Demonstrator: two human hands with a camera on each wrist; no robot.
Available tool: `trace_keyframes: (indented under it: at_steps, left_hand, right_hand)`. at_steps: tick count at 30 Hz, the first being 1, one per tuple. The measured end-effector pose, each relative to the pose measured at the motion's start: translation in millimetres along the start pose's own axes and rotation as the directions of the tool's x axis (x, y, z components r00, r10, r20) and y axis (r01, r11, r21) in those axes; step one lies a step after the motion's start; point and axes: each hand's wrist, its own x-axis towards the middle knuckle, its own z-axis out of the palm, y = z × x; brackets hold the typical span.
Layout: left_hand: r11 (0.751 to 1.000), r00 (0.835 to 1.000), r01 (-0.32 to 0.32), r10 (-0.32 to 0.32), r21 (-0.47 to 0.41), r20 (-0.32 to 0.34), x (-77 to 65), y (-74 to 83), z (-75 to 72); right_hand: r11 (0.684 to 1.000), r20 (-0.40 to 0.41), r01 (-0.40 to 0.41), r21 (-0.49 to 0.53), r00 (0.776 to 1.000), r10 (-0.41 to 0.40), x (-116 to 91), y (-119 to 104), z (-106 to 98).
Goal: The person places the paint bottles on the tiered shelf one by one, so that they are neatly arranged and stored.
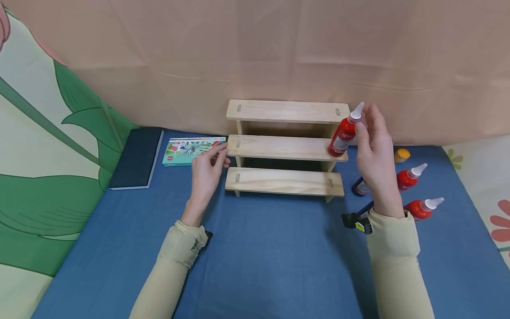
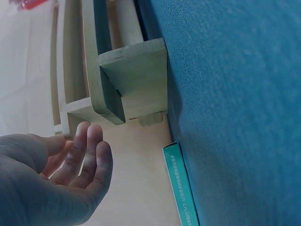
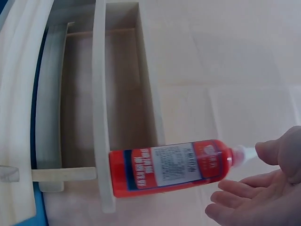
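A three-tier wooden shelf stand (image 1: 279, 147) stands at the back of the table. On the right end of its middle board a red squeeze bottle (image 1: 343, 137) stands upright, its white pointed nozzle on top. My right hand (image 1: 376, 155) is beside the nozzle; in the right wrist view the thumb (image 3: 269, 153) is right at the nozzle tip, and the fingers spread away from the bottle (image 3: 171, 168). My left hand (image 1: 207, 170) has its loosely bent fingers at the left end of the middle board, holding nothing; the left wrist view shows the fingertips (image 2: 95, 132) close by the stand (image 2: 136, 80).
Right of the stand are two more red squeeze bottles (image 1: 407, 179), a yellow-capped item (image 1: 401, 155) and a dark bottle (image 1: 360, 188), partly behind my right arm. To the left lie a teal box (image 1: 175, 158) and a dark blue book (image 1: 137, 157). A beige cloth (image 1: 279, 53) hangs behind.
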Motion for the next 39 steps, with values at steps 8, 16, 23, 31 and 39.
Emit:
trace_keyframes:
  at_steps: [8,16,23,31,39]
  left_hand:
    - [1.000,1.000,-0.003,0.003,0.003,0.001,0.9,-0.4,-0.3]
    - [1.000,1.000,-0.011,0.011,0.006,-0.006,2.3,-2.4,-0.7]
    - [1.000,1.000,-0.019,0.019,-0.003,-0.009,3.0,-3.4,-1.7]
    - [1.000,1.000,-0.023,0.023,0.006,-0.019,5.1,-2.9,-3.6]
    - [1.000,1.000,-0.013,0.013,0.013,-0.016,5.0,-2.5,-0.2]
  right_hand:
    - [0.994,-0.049,0.056,-0.093,0.997,-0.061,-28,-11,-22]
    - [0.984,-0.047,0.046,-0.169,0.997,-0.055,-54,-10,-45]
    - [0.976,-0.028,-0.010,-0.220,1.000,0.004,-70,8,-62]
    - [0.969,-0.009,-0.053,-0.243,0.999,0.052,-83,32,-69]
    - [0.958,0.027,-0.106,-0.266,0.993,0.117,-97,49,-79]
